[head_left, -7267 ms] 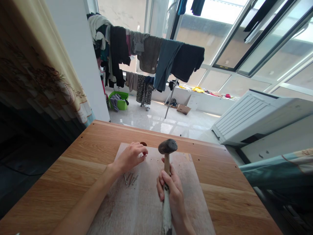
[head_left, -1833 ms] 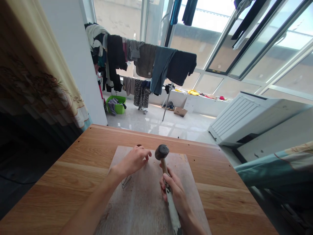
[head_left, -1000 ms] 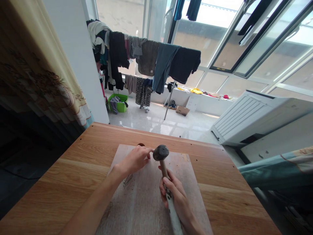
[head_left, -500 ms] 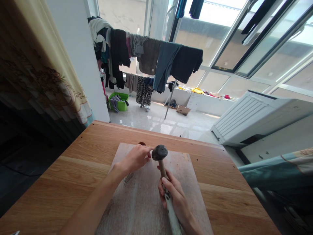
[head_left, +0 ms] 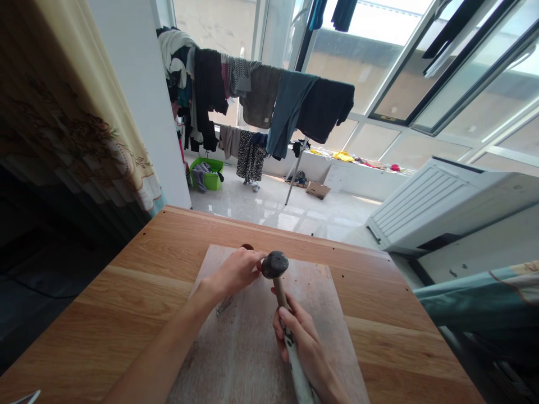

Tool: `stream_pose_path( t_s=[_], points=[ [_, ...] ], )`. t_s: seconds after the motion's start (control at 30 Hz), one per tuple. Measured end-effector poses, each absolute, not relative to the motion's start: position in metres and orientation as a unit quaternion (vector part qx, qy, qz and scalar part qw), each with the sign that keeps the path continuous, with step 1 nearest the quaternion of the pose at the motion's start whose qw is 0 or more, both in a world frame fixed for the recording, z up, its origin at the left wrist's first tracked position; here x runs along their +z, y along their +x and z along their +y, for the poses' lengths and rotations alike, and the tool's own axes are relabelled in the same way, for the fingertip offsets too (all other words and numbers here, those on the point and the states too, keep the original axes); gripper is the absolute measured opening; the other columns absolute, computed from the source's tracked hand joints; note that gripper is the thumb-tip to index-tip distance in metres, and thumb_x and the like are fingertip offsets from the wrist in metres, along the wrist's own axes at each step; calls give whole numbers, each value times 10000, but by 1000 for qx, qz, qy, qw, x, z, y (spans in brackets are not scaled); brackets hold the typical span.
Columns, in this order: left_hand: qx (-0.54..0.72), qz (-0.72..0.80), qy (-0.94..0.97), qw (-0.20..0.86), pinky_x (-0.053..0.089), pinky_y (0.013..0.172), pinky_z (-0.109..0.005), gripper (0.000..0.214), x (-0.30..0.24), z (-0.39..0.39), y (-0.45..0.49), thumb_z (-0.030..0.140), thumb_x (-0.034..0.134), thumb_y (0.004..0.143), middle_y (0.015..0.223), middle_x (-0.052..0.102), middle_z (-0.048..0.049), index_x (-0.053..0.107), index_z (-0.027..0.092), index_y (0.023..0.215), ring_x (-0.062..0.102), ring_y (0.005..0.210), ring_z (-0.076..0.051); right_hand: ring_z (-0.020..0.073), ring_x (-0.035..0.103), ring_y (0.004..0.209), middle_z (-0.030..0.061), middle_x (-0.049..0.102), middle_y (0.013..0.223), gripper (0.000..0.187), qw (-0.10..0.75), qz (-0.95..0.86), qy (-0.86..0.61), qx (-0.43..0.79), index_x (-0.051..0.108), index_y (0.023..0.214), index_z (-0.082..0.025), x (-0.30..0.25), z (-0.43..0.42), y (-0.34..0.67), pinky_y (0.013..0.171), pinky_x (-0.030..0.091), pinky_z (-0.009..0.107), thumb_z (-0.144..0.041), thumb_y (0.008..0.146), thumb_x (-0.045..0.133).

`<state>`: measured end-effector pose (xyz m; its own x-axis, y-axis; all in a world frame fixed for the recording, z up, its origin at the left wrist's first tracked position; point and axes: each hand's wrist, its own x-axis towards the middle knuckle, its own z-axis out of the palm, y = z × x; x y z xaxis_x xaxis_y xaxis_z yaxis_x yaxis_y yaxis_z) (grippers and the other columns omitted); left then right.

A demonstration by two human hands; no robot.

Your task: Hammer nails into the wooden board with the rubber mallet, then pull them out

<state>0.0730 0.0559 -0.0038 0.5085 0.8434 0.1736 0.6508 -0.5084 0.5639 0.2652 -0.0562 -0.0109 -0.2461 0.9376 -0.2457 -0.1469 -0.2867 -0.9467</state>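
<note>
A hammer [head_left: 275,265] with a dark rounded head and pale wooden handle is gripped in my right hand [head_left: 300,342], which is wrapped round the handle. Its head hovers low over a greyish wooden board [head_left: 248,359] lying on the wooden table [head_left: 138,269]. My left hand [head_left: 236,272] rests on the board just left of the hammer head, fingertips pinched together right beside it; what they pinch is too small to make out. A few loose nails [head_left: 223,306] lie on the board under my left wrist.
A small dark round object [head_left: 246,247] peeks out at the board's far edge. Beyond the table are a laundry rack with hanging clothes [head_left: 269,106], a green basket [head_left: 205,171], a white unit [head_left: 442,202] on the right and a curtain [head_left: 76,123] on the left.
The hammer head has come down and leftwards, close to my left fingertips. My left hand has stayed on the board, with fingers drawn closer to the head.
</note>
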Motion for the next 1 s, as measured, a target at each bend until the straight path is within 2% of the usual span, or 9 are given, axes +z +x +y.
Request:
stream_pose_path(
  t_s=[0.3,0.47,0.63,0.87,1.0],
  points=[
    [215,451,839,216,435,719,-233,171,-6,56,73,76,660,822,886,756,6,685,227,897,675,856,-186,65,409,405,-65,514,626,664,415,-432,-434,673,537,1368,-127,-13,-57,265,362,355,171,-593,905,629],
    [213,460,832,226,446,718,-238,232,-8,57,72,83,676,805,897,766,16,711,238,975,686,844,-180,68,405,422,-60,515,634,689,439,-427,-433,661,508,1407,-112,-13,-59,266,370,371,178,-578,913,630],
    [210,467,825,239,469,783,-256,316,-10,57,71,102,683,819,916,787,26,715,260,1090,706,882,-189,69,400,409,-63,506,626,689,451,-415,-437,658,516,1419,-121,-13,-58,266,365,355,181,-562,906,646],
    [198,471,831,218,470,749,-241,244,-7,56,73,85,689,807,917,775,13,718,248,986,703,886,-187,75,418,418,-55,515,631,661,431,-421,-444,664,570,1352,-135,-14,-58,265,362,368,182,-595,886,658],
    [199,473,829,224,479,765,-246,271,-9,56,72,96,680,816,918,782,15,722,256,1032,708,892,-187,71,409,416,-60,511,631,671,437,-426,-441,658,536,1388,-121,-14,-57,265,367,369,181,-578,908,640]
  ],
)
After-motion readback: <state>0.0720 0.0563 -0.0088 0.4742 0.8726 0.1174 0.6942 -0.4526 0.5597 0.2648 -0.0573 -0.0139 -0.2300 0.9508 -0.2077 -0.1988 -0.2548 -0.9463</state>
